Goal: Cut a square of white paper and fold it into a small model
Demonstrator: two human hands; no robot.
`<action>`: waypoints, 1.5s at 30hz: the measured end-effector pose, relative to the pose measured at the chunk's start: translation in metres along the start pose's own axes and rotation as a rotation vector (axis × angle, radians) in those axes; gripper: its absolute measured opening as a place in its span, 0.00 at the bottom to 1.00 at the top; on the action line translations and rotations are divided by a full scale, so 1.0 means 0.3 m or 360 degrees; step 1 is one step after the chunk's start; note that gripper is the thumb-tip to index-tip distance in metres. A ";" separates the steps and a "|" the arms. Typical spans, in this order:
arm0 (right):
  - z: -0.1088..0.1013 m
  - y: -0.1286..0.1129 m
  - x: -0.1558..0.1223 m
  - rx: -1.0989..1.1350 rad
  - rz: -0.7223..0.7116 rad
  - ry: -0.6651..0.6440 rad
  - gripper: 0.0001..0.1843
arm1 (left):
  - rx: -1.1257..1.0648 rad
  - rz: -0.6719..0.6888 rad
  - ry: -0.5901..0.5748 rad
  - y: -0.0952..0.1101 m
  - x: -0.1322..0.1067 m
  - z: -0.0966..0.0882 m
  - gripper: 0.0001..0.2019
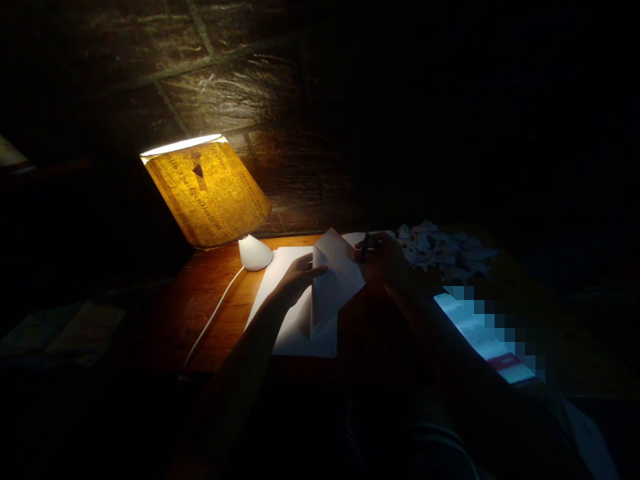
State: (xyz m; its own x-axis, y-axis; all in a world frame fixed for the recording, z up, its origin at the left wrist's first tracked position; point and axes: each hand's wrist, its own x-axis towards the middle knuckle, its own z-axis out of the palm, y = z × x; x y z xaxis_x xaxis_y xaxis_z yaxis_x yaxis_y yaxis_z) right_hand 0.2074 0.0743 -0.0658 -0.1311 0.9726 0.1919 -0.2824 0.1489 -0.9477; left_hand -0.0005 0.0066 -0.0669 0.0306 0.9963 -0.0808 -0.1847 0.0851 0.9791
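Step in hand: judged as folding. The folded sheet [333, 280] is held up off the table [220, 293] between both hands, its top corner pointing up and 1 crease running down its middle.
Sheet location: above the flat sheet [293, 343] that lies on the table, just right of the lamp base [255, 253].
Left hand [300, 273]: thumb and fingers pinched closed on the left edge of the folded sheet, fingers lying flat along the paper.
Left arm pose: forearm comes up from the lower left, wrist roughly straight, hand lit by the lamp shade [210, 190].
Right hand [387, 260]: in shadow at the sheet's right edge. Fingers look curled closed around a slim dark object [365, 245], perhaps a pen. Whether they also grip the paper cannot be told.
Right arm pose: forearm comes up from the lower right and crosses the table edge, hand level with the left hand.
Next move calls for: the left pinch to stay firm, the edges to be lined up before any pressing, and a free fingertip on the right hand, since that hand is occupied.
Risk: low light on the right side makes edge alignment hard to check.
Surroundings: crumpled paper [443, 250] behind the right hand, a lit screen [470, 327] to its right, the lamp cord [213, 320] trailing off the table's near edge.
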 end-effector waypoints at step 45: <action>-0.127 -0.089 -0.007 -0.0633 0.0984 -0.1055 0.24 | -0.0580 0.0061 0.0595 0.050 0.010 -0.107 0.28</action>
State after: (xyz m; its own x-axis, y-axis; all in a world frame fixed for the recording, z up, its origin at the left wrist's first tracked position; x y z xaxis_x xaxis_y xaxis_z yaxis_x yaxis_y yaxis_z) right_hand 0.2513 0.0750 -0.0508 -0.6875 0.6210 -0.3766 0.3391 -0.1841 -0.9226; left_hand -0.0347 0.0113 -0.0584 -0.3234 0.9304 -0.1726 -0.5108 -0.0181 0.8595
